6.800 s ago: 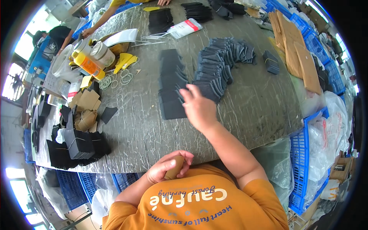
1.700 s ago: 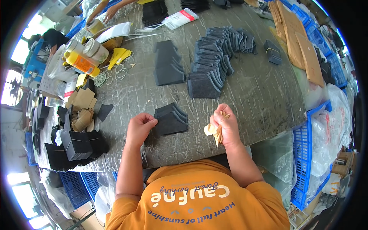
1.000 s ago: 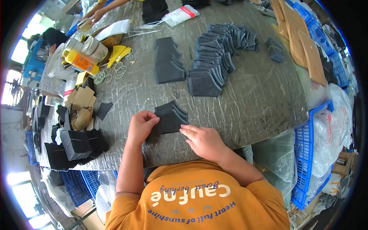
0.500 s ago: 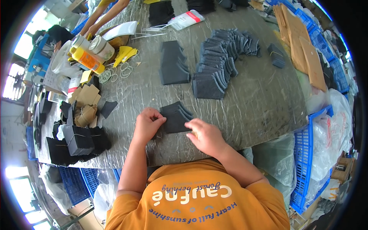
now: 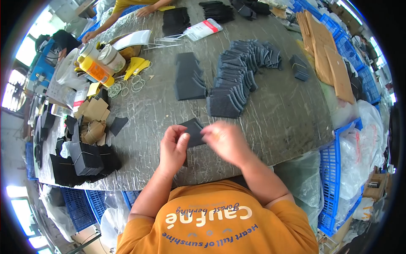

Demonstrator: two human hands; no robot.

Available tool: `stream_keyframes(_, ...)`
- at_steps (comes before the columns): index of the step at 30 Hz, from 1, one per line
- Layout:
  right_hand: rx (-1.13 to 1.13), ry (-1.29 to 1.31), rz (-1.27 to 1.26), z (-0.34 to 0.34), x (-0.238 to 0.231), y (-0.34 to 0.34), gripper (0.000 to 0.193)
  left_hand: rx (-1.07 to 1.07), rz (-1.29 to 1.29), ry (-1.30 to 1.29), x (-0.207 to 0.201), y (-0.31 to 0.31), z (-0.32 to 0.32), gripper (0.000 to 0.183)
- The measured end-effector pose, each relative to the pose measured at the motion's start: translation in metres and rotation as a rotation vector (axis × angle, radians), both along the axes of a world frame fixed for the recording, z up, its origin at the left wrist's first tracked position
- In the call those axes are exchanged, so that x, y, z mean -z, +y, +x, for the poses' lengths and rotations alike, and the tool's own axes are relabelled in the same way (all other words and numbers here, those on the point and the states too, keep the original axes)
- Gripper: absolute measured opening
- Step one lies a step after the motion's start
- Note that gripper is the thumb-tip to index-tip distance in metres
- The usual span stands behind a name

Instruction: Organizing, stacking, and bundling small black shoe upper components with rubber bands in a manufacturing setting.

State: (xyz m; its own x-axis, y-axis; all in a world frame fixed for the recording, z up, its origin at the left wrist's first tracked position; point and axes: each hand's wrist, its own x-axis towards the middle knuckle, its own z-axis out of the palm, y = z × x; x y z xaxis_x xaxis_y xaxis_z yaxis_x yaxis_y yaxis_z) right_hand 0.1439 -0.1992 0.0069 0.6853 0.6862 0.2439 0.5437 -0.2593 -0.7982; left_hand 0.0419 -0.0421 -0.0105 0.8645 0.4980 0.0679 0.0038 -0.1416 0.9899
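At the bottom edge, I look down past an orange shirt (image 5: pixel 237 199), both bare forearms angled inward over the table (image 5: pixel 281 114); the left hand (image 5: pixel 174 146) is turned with its thumb up and its fingers curled, thumb and forefinger a narrow gap apart at the left edge of the dark pieces (image 5: pixel 194 132), though I cannot tell whether they grip them; the right hand (image 5: pixel 226 142) reaches across from the other side, palm down and blurred, fingertips at the right edge of those pieces, their closure too smeared for me to tell; off to the left sits a tied dark stack (image 5: pixel 87 160); beyond the hands I see a short overlapping row (image 5: pixel 189 80) and, right beside it, a long curving row (image 5: pixel 237 80) of similar pieces; farther up lies a white-and-red packet (image 5: pixel 203 29); at the far side a co-worker's hand (image 5: pixel 146 11) rests on the table.
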Motion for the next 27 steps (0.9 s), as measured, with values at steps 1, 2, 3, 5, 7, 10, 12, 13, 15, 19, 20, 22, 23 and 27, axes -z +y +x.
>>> stream_keyframes(1,-0.142,0.122,0.011,-0.015,0.002,0.006,0.013,0.016,0.078,-0.039,-0.004,-0.007,0.003,0.021)
stream_keyframes(2,-0.198,0.281,0.039,-0.027,-0.001,0.009,0.012,0.035,0.135,-0.004,-0.01,-0.012,0.002,0.023)
stream_keyframes(3,-0.253,0.44,0.068,-0.034,-0.005,0.01,0.011,0.092,0.145,0.082,-0.015,-0.013,0.0,0.026)
stream_keyframes(5,-0.234,0.507,0.073,-0.033,-0.008,0.008,0.01,0.14,0.104,0.129,-0.021,-0.014,0.0,0.03)
stream_keyframes(7,-0.303,0.838,-0.037,-0.03,-0.014,0.006,0.01,0.135,0.063,0.075,-0.018,-0.015,-0.001,0.026)
stream_keyframes(10,-0.289,0.963,-0.012,-0.031,-0.011,0.004,0.01,0.124,0.021,0.014,-0.015,-0.014,-0.002,0.022)
stream_keyframes(12,-0.278,0.958,-0.018,-0.032,-0.017,0.004,0.01,0.113,0.02,0.01,-0.015,-0.013,-0.002,0.022)
stream_keyframes(13,-0.265,0.953,-0.024,-0.032,-0.019,0.004,0.01,0.132,0.036,0.029,-0.018,-0.014,-0.002,0.022)
stream_keyframes(15,-0.255,0.918,0.014,-0.035,-0.011,0.004,0.009,0.151,0.052,0.049,-0.018,-0.014,-0.003,0.022)
stream_keyframes(19,-0.282,1.068,0.203,-0.04,0.008,0.006,0.005,0.226,-0.422,0.052,-0.017,-0.014,-0.005,0.021)
stream_keyframes(20,-0.282,1.068,0.204,-0.04,0.008,0.005,0.005,0.258,-0.612,0.043,-0.018,-0.014,-0.005,0.021)
stream_keyframes(22,-0.248,1.307,0.387,-0.039,0.003,0.005,0.004,0.245,-0.578,0.034,-0.014,-0.009,-0.005,0.02)
stream_keyframes(23,-0.251,1.308,0.386,-0.038,0.004,0.005,0.004,0.235,-0.544,0.025,-0.01,-0.006,-0.005,0.02)
stream_keyframes(27,-0.211,1.334,0.361,-0.033,0.017,-0.007,0.011,0.427,0.132,-0.056,-0.029,0.01,-0.007,0.018)
